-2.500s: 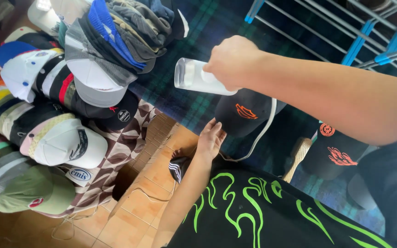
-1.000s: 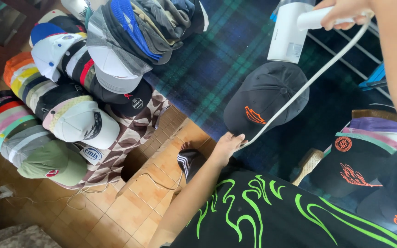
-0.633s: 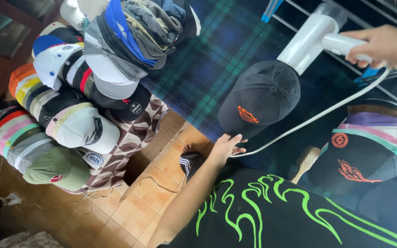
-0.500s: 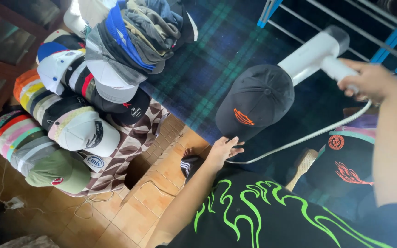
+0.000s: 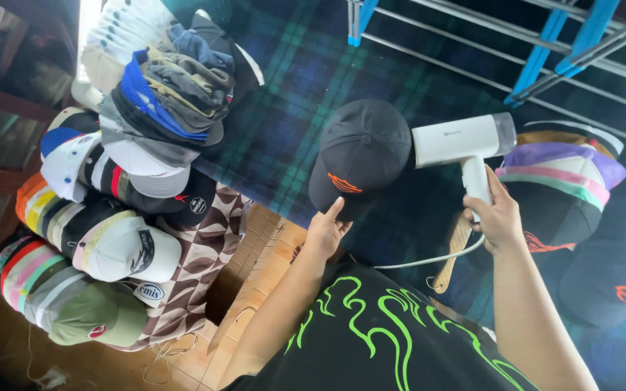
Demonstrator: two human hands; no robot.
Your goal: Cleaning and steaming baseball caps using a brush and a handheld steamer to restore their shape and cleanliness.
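Since half a second ago the white handheld steamer (image 5: 464, 142) has swung down from above the cap and now lies level, its nozzle end just beside the crown of the black cap (image 5: 360, 156), while the view has shifted so the drying rack fills more of the top edge. The right hand (image 5: 498, 217) is wrapped in a closed grip around the steamer's handle, from which a white cord (image 5: 429, 261) trails down and left toward the person's black shirt with green flames (image 5: 385, 333). The left hand (image 5: 325, 232) is held loosely open, with the forefinger stretched out to touch the brim edge of the black cap, just below its orange emblem. That cap rests crown up on a dark green and blue plaid cloth (image 5: 284, 130) near the cloth's lower edge. To the left, well apart from the hands, rows of stacked caps (image 5: 117, 210) in white, green, black and mixed colours crowd a brown and cream patterned cloth (image 5: 211, 246), with orange floor tiles (image 5: 262, 253) showing between it and the plaid. To the right of the steamer sits another stack of caps (image 5: 559, 181), striped at the top and black with an orange mark below, and a wooden brush handle (image 5: 451, 253) lies just under the right hand. A blue and grey drying rack (image 5: 545, 51) crosses the top.
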